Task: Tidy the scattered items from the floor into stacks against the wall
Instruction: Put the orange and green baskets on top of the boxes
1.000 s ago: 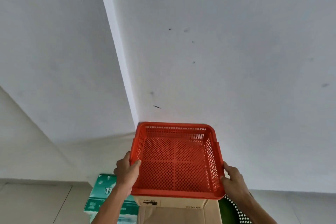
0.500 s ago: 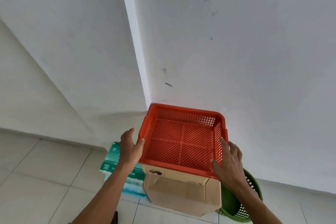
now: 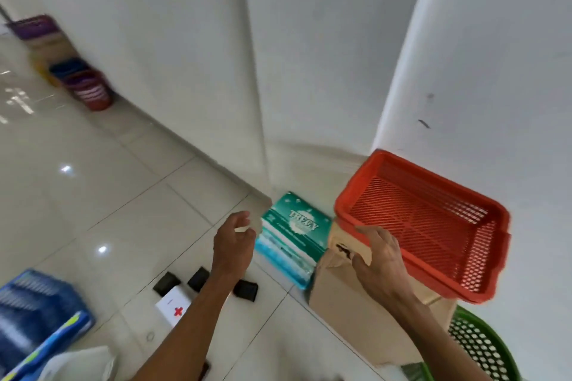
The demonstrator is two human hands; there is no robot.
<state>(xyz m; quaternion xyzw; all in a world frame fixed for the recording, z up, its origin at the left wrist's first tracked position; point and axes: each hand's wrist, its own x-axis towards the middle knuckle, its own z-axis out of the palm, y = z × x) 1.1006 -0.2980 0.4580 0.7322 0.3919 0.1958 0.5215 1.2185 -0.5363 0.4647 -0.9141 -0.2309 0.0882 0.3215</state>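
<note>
An orange mesh basket (image 3: 430,223) sits on top of a brown cardboard box (image 3: 365,315) against the white wall. My right hand (image 3: 379,260) is open in front of the basket's near rim, fingertips about touching it, gripping nothing. My left hand (image 3: 233,241) hangs open in the air to the left, empty. A teal tissue pack (image 3: 294,235) lies on the floor left of the box. On the tiles below my left arm lie three small black items (image 3: 167,283) and a white box with a red cross (image 3: 173,308).
A green mesh basket (image 3: 476,346) stands right of the cardboard box. Blue packs (image 3: 34,303) and a white bag (image 3: 77,363) lie at the lower left. Stacked purple, blue and red baskets (image 3: 86,86) line the wall at the far left.
Both hands have let go of the orange basket, which stays on the box. My left hand has pulled away to the left. The view has swung left and down onto the floor.
</note>
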